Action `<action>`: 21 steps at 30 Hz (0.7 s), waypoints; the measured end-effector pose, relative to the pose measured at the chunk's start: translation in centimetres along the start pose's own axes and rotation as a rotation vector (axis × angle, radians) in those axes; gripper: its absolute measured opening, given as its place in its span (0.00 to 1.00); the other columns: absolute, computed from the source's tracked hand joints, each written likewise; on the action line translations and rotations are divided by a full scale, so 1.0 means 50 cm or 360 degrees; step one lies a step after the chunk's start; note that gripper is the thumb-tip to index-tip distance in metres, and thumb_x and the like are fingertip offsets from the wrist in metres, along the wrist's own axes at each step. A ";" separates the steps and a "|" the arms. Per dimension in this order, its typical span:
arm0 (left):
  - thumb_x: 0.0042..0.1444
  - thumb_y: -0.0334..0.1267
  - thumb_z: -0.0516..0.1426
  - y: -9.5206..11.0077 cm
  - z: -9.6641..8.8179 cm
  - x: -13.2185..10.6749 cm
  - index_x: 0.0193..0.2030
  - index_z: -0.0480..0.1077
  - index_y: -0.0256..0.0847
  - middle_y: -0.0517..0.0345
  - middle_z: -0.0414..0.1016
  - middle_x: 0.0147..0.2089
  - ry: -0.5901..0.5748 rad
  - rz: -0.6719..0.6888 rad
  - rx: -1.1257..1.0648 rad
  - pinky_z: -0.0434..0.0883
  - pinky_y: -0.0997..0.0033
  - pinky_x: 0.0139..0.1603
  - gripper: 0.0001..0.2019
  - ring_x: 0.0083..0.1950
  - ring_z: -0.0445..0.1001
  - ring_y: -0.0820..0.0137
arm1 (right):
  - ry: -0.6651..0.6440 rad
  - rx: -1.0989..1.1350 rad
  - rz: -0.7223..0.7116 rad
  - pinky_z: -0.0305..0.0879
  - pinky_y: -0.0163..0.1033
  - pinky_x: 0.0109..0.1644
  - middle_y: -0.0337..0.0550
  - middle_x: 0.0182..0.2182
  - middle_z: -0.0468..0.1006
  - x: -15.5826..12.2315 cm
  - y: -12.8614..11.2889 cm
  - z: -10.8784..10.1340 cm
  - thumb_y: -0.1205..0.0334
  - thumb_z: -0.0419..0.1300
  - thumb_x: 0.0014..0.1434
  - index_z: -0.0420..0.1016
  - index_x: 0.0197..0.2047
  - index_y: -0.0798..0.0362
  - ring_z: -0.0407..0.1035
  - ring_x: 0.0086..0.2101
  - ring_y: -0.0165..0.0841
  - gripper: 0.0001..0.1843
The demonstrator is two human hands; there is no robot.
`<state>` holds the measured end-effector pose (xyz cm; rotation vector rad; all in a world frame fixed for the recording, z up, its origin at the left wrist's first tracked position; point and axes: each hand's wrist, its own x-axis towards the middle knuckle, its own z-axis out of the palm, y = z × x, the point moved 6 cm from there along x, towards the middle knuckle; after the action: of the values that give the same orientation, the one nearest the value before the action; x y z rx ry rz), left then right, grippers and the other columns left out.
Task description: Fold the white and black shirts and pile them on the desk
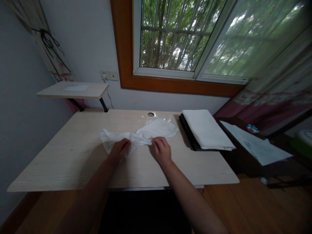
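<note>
A crumpled white cloth [151, 131] lies across the middle of a pale wooden desk [73, 162]. My left hand [120, 149] has its fingers curled round the bunched left part of the cloth. My right hand [161, 150] pinches the cloth's near edge at its middle, fingers bent. Both hands rest on the desk close together, with the cloth gathered into a narrow waist between them.
A folded white cloth [206, 128] sits on a dark tray [188, 135] at the desk's right end. A cable hole [151, 114] is at the back edge. A small raised shelf [73, 90] stands at the back left. A dark side table with paper [253, 146] is on the right.
</note>
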<state>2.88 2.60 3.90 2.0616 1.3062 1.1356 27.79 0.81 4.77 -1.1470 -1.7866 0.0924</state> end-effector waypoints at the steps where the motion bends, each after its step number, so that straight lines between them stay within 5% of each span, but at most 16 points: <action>1: 0.67 0.46 0.51 -0.002 -0.003 0.000 0.37 0.72 0.43 0.61 0.76 0.30 0.0046 0.0005 0.0032 0.68 0.72 0.34 0.13 0.31 0.73 0.70 | 0.0007 0.0002 -0.0006 0.74 0.44 0.51 0.49 0.43 0.77 0.001 -0.001 0.000 0.61 0.53 0.70 0.79 0.48 0.47 0.74 0.44 0.38 0.12; 10: 0.64 0.44 0.53 -0.027 -0.016 -0.009 0.43 0.74 0.45 0.53 0.82 0.38 0.0333 0.0137 0.0318 0.74 0.65 0.42 0.11 0.39 0.80 0.63 | -0.0006 0.0051 -0.0017 0.72 0.46 0.57 0.50 0.50 0.76 0.005 -0.003 0.006 0.63 0.54 0.69 0.77 0.51 0.47 0.72 0.51 0.38 0.12; 17: 0.67 0.47 0.52 -0.040 -0.051 -0.014 0.45 0.73 0.43 0.56 0.80 0.36 0.0666 -0.0116 0.0228 0.71 0.69 0.38 0.13 0.36 0.78 0.66 | -0.0180 -0.0296 0.0048 0.60 0.59 0.67 0.53 0.70 0.54 0.014 0.018 0.032 0.69 0.62 0.59 0.75 0.55 0.50 0.55 0.66 0.49 0.20; 21: 0.67 0.49 0.52 -0.056 -0.073 -0.010 0.42 0.73 0.43 0.59 0.77 0.34 0.0817 -0.0323 0.0135 0.68 0.70 0.36 0.14 0.35 0.75 0.67 | -0.0118 -0.0385 0.0226 0.61 0.59 0.64 0.52 0.63 0.67 0.013 0.046 0.028 0.69 0.62 0.60 0.77 0.55 0.48 0.61 0.60 0.48 0.20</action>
<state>-1.68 3.23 3.74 1.6966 1.7782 1.5987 28.20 3.13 3.30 -1.4603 -1.8151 0.0020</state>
